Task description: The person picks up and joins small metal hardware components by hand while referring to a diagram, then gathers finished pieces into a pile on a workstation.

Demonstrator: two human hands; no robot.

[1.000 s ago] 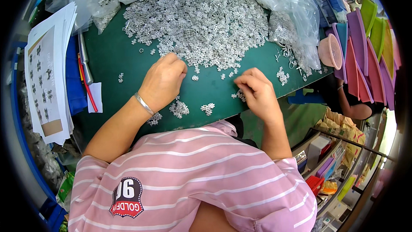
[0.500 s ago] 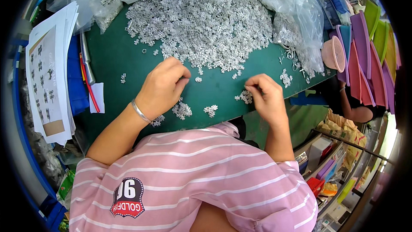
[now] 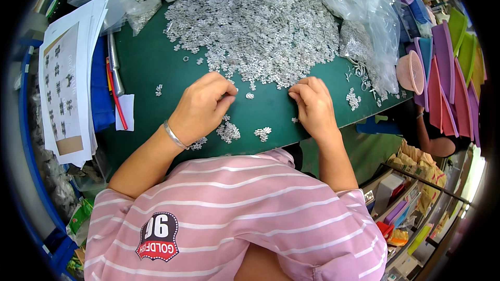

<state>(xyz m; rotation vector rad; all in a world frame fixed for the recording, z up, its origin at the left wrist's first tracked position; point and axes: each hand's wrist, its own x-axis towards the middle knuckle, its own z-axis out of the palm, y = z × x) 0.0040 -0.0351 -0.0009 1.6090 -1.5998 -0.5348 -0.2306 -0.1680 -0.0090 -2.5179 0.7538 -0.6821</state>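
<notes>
left hand (image 3: 203, 103) and right hand (image 3: 314, 105) both have fingertips nearly pinched, can't tell if they're gripping anything. shiny little metal bits (image 3: 255, 28) pile just beyond; left wrist partly hides a small heap (image 3: 197, 144).

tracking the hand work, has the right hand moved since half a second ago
Yes: judged against the big metal pile, the right hand has moved left and forward, now closer to the pile's near edge.
</notes>
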